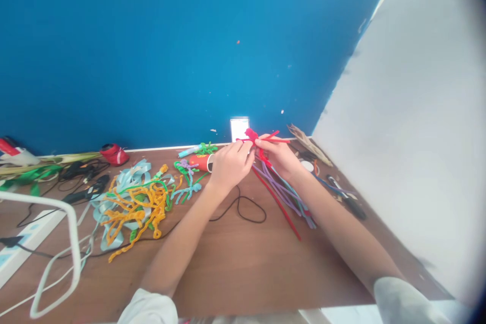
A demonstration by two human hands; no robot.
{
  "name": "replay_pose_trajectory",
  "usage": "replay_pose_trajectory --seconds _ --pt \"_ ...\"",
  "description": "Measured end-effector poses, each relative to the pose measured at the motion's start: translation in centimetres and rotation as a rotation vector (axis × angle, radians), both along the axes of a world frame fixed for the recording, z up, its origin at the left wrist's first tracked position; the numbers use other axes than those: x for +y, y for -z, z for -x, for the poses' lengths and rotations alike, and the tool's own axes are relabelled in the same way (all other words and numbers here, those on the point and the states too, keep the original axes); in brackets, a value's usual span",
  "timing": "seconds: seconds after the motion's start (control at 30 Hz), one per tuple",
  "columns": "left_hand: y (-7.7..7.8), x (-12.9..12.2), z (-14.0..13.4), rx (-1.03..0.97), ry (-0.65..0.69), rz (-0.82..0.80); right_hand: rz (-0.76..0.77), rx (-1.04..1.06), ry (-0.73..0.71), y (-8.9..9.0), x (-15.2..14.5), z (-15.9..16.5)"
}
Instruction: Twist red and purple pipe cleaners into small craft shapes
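Wire (pixel 251 134), red and fuzzy, sits at frame centre, pinched by the fingertips of left hand (pixel 231 163) and right hand (pixel 280 157); uneven finger pressure could bend it out of shape or let it drop onto the table (pixel 235 263).

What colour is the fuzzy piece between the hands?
Red; the piece shows best in the head view.

Pale short sleeves (pixel 150 309)
Loose, greyish-white fabric (pixel 402 301) is worn to about the elbows; the forearms (pixel 190 237) are left bare.
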State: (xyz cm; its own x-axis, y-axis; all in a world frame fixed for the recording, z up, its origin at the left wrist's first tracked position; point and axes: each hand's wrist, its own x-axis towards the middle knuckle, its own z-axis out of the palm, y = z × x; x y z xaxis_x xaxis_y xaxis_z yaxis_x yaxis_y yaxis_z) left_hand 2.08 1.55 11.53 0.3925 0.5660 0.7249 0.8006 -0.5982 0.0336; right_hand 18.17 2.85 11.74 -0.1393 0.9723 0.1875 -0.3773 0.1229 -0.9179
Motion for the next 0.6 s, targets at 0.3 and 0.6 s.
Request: replay_pose_trajectory --seconds 0.3,0.6 --pt "0.2 1.5 1.2 0.044 0.059 -0.403 0.206 0.15 -0.172 -0.2 -0.1 -0.3" --pt "-0.4 2.0 2.5 0.021 0.037 -0.324 0.146 0.145 -0.072 -1.0 -0.9 0.1"
